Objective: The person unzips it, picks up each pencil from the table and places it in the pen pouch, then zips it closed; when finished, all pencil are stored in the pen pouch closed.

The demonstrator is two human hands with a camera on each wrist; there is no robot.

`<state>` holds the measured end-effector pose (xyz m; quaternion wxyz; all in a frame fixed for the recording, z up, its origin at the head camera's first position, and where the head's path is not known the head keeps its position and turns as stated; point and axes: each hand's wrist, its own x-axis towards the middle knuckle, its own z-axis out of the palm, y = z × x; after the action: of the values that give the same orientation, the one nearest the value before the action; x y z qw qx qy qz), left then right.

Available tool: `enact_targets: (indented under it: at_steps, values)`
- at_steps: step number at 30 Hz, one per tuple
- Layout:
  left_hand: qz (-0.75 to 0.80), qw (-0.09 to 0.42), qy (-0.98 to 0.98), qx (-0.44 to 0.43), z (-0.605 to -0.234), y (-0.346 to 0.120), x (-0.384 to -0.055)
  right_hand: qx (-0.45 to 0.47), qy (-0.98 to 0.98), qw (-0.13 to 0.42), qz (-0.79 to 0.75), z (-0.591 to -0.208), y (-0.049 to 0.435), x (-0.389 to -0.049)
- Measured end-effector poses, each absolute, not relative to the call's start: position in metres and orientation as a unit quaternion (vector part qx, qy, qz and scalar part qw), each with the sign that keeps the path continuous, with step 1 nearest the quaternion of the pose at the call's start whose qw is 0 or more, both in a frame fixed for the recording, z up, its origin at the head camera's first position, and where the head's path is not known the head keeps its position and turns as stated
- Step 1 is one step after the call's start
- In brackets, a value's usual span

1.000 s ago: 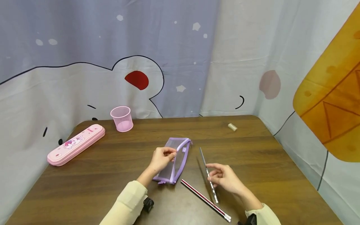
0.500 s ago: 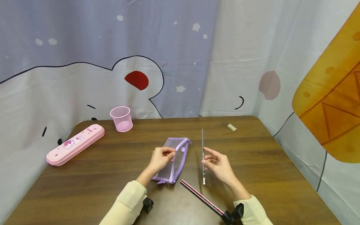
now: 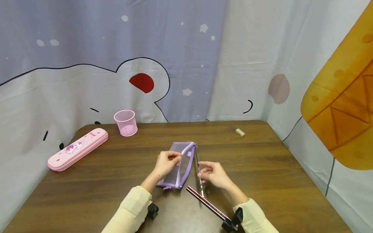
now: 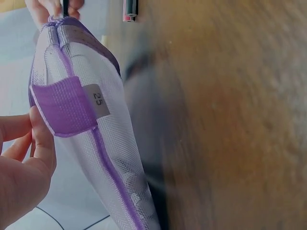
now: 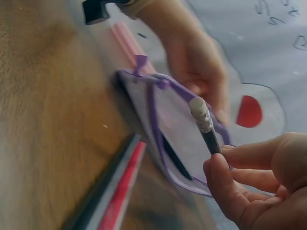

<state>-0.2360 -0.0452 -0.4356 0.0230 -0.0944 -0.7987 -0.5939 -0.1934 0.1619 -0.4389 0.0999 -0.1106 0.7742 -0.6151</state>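
In the head view, my left hand (image 3: 165, 164) pinches the zipper edge of a purple mesh pencil pouch (image 3: 186, 165) near the table's middle. The pouch mouth gapes toward the right. The left wrist view shows those fingers beside the purple end tab (image 4: 64, 106) of the pouch. With thumb and fingertips, my right hand (image 3: 215, 174) holds a dark pencil (image 3: 200, 184) along the pouch's right side. Its white eraser (image 5: 197, 105) faces the right wrist camera; its far end is by the pouch's upper right corner.
Red, white and black striped pencils (image 3: 208, 204) lie in front of the pouch, partly under the right wrist's camera. A pink pencil case (image 3: 78, 149) sits at the left, a pink cup (image 3: 126, 124) at the back, a small pale eraser (image 3: 240, 132) at the back right.
My right hand has carried the dark pencil leftward, first away from me and then back a little, up to the pouch's side. My left hand stays on the pouch.
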Motion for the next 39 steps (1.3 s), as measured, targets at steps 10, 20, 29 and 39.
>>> enact_targets:
  at_steps: [10,20,29,39]
  values:
    - [-0.579,0.023,-0.808,-0.106,-0.435,-0.042,-0.231,-0.056,0.787,0.071,-0.611,-0.441,0.12,-0.212]
    - [-0.593,0.011,-0.796,-0.116,-0.437,-0.036,-0.229,-0.023,0.82,0.013,-0.571,-0.441,0.105,-0.211]
    - [-0.594,0.014,-0.796,-0.112,-0.435,-0.037,-0.228,-0.073,0.824,0.017,-0.562,-0.444,0.117,-0.203]
    - [-0.611,0.01,-0.784,-0.107,-0.429,-0.036,-0.226,-0.086,0.797,0.087,-0.592,-0.441,0.125,-0.2]
